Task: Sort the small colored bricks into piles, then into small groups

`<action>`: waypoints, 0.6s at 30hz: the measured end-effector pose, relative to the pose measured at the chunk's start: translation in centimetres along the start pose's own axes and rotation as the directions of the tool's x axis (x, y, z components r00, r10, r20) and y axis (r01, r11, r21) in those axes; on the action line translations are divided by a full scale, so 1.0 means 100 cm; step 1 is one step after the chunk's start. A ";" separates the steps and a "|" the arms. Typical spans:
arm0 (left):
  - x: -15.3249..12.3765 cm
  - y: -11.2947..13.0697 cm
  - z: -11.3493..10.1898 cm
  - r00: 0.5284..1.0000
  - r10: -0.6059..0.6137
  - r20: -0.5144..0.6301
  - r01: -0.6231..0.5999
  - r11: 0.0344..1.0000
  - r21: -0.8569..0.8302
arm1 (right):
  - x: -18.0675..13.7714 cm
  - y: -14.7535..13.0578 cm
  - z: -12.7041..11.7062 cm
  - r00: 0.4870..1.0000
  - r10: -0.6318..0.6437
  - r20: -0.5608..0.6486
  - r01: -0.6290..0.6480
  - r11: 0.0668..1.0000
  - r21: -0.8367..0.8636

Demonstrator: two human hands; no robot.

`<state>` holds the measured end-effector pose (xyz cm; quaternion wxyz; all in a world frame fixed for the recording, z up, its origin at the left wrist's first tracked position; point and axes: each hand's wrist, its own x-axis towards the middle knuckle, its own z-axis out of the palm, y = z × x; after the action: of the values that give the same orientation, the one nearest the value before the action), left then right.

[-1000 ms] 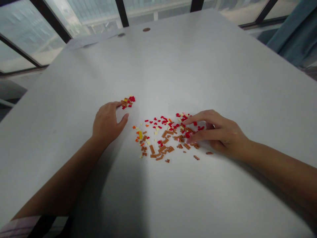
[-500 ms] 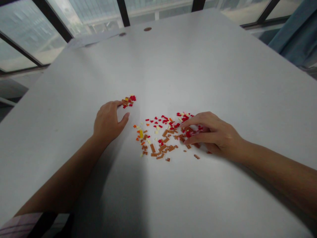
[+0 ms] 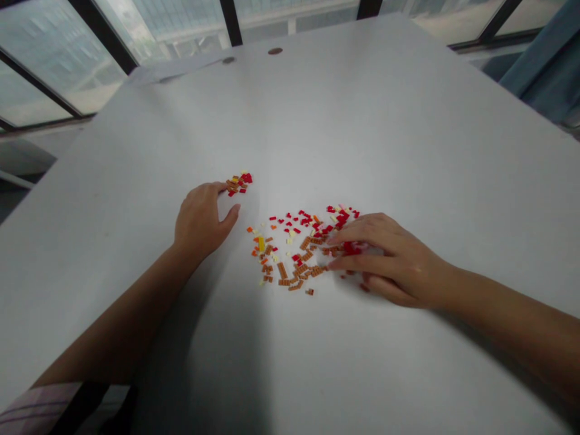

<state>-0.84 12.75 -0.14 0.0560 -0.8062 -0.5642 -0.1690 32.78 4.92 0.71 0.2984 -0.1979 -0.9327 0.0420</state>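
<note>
Small toy building bricks lie scattered on the white table, with brown bricks [image 3: 301, 272] toward the near side and red bricks [image 3: 290, 223] toward the far side. A yellow brick [image 3: 261, 244] lies among orange and cream ones at the left of the spread. My left hand [image 3: 202, 217] rests on the table with thumb and fingers apart, its fingertips beside a small separate pile of brown, red and yellow bricks [image 3: 238, 183]. Over the right part of the spread, my right hand [image 3: 394, 260] reaches with fingers apart, fingertips among brown and red bricks. Its palm hides some of them.
The white table [image 3: 362, 133] stretches far ahead to a window [image 3: 181, 30] with dark frames. Two round discs [image 3: 275, 51] are set near the far edge. A blue curtain [image 3: 548, 72] hangs at the right.
My right hand has shifted slightly nearer to me, its fingers spread a little wider among the bricks. My left hand keeps its place by the small pile. The view has moved slightly.
</note>
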 end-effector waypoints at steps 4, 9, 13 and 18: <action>0.000 0.000 0.000 1.000 -0.009 0.001 0.009 1.000 -0.006 | 0.003 -0.006 0.005 0.999 -0.042 0.024 0.043 0.998 -0.041; 0.000 0.000 -0.001 1.000 -0.013 0.006 0.013 1.000 -0.011 | 0.005 -0.010 0.007 0.997 -0.049 0.056 0.052 0.997 -0.050; 0.000 0.000 0.000 1.000 -0.011 0.007 0.012 1.000 -0.025 | 0.005 -0.011 0.007 0.998 -0.035 0.051 0.037 0.999 -0.037; 0.000 0.001 0.000 1.000 -0.023 0.018 0.023 1.000 -0.019 | 0.004 -0.009 0.007 0.999 -0.045 0.022 0.045 0.999 -0.016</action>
<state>-0.71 12.73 -0.11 0.0413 -0.8017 -0.5723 -0.1677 31.72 4.24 0.51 0.2875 -0.1789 -0.9405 0.0297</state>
